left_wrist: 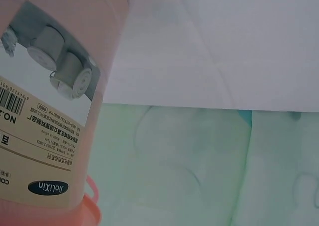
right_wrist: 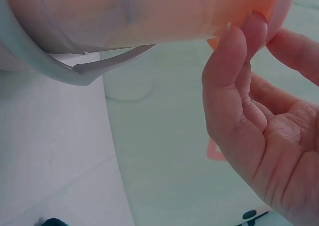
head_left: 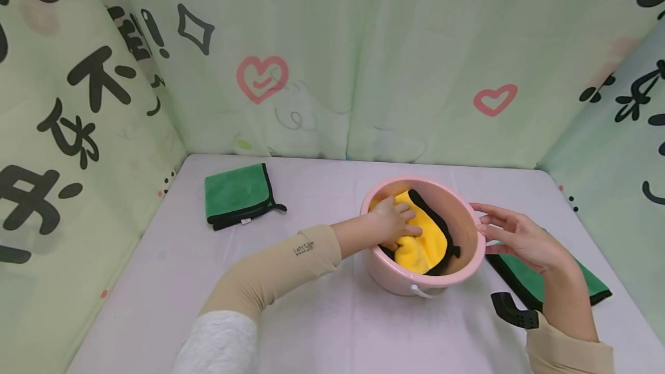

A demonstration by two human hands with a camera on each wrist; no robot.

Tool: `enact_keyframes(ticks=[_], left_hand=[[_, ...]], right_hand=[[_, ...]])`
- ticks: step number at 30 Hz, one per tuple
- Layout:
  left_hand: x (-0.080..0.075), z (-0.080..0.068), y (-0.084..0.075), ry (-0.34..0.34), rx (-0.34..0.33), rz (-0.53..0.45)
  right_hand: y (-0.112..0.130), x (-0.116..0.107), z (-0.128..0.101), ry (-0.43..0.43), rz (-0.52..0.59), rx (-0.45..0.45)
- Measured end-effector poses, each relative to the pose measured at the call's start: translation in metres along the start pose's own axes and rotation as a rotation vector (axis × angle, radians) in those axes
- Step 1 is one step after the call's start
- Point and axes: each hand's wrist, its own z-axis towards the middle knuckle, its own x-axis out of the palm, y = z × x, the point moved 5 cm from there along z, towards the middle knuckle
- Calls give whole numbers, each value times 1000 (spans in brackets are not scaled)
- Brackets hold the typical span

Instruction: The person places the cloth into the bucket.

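Note:
A pink bucket (head_left: 376,276) stands right of centre on the table, with a yellow cloth (head_left: 428,235) edged in black bunched inside it. My left hand (head_left: 397,224) reaches over the near left rim and rests on the cloth, fingers spread across it. At the right side of the rim, my right hand (head_left: 525,238) pinches the bucket's edge between thumb and fingers. The right wrist view shows the thumb (right_wrist: 224,61) against the rim. In the left wrist view the bucket's printed label (left_wrist: 45,131) fills the left side; the left hand is out of sight there.
A folded green cloth (head_left: 236,192) with black trim lies at the back left of the table. Another green cloth (head_left: 587,281) lies at the right, partly hidden under my right forearm. The bucket's white handle (head_left: 423,292) hangs at its front. Printed curtains (head_left: 322,62) surround the table.

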Motion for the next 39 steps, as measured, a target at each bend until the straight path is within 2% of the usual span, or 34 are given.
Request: enact_keyframes(ticks=[7, 14, 22, 31, 35, 39], left_hand=[[1, 0, 1, 8, -6, -5], [2, -2, 4, -24, -9, -89], [-3, -15, 15, -196, -7, -192], [-10, -53, 45, -437, -15, -405], [-4, -68, 56, -513, -61, -409], [9, -82, 65, -589, -144, -398]], right_hand=[[-1, 0, 1, 0, -3, -7], [-1, 1, 2, 4, -8, -2], [-1, 2, 2, 0, -12, 9], [0, 2, 2, -12, -17, 22], [0, 2, 0, -24, -24, 30], [1, 1, -1, -32, -35, 51]])
